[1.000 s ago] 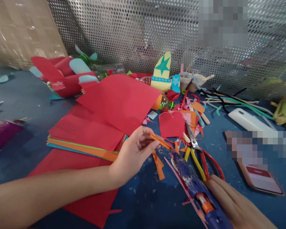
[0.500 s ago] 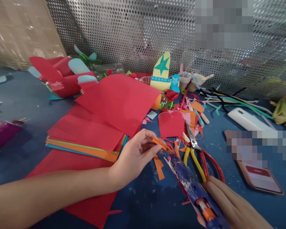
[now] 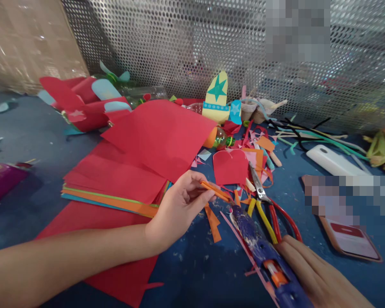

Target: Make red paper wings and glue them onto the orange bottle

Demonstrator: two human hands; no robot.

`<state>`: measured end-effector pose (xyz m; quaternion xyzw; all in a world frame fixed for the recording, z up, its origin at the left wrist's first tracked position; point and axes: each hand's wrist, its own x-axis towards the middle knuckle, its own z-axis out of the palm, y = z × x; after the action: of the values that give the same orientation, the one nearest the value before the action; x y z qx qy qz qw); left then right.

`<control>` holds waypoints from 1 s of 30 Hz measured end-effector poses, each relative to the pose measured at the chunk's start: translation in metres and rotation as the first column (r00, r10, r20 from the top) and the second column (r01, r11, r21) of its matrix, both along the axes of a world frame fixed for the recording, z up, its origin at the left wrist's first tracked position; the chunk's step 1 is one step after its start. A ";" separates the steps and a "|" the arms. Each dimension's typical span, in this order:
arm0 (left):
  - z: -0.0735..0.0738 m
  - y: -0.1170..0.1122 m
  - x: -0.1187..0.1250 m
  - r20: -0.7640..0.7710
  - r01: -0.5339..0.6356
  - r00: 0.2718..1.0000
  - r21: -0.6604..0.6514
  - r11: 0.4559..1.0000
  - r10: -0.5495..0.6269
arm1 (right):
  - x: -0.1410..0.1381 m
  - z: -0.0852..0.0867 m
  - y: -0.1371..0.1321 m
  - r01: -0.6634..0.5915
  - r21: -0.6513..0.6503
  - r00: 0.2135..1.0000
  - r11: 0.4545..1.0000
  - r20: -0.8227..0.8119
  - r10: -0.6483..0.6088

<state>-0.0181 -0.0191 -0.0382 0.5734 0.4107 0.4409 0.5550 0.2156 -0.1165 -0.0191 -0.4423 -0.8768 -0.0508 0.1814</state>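
Note:
Between the thumb and fingers of my left hand (image 3: 182, 209) is a narrow folded strip of orange paper (image 3: 223, 194). My right hand (image 3: 311, 269) grips a worn blue glue gun (image 3: 259, 248), its nozzle pointing up and left at the strip's right end; whether they touch I cannot tell. Beyond the glue gun lie scissors (image 3: 261, 194) with yellow and red handles. An orange paper scrap (image 3: 214, 224) rests below my left fingers, and a long pink strip (image 3: 235, 233) runs alongside the gun. A red paper piece with a scalloped top (image 3: 231, 167) lies beyond my left fingertips.
Stacked coloured paper (image 3: 115, 171) spreads at left. Behind it stand a red paper craft (image 3: 83, 105) and a decorated bottle with a yellow fin (image 3: 215, 112). A phone (image 3: 356, 239) and a white device (image 3: 333, 160) lie at right. Perforated metal (image 3: 179, 42) closes the back.
The glue gun has drawn back slightly, down and to the right. More of the orange strip shows past my left fingers, which have shifted a little left.

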 end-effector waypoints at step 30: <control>0.005 -0.005 0.002 0.102 0.151 0.986 -0.198 0.968 -0.133 | 0.013 0.007 0.034 0.458 0.153 0.881 0.876 0.051 -0.470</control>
<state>-0.0160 -0.0239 -0.0330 0.5212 0.3872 0.3799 0.6589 0.2289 -0.0828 -0.0124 -0.6234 -0.7467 -0.1718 0.1557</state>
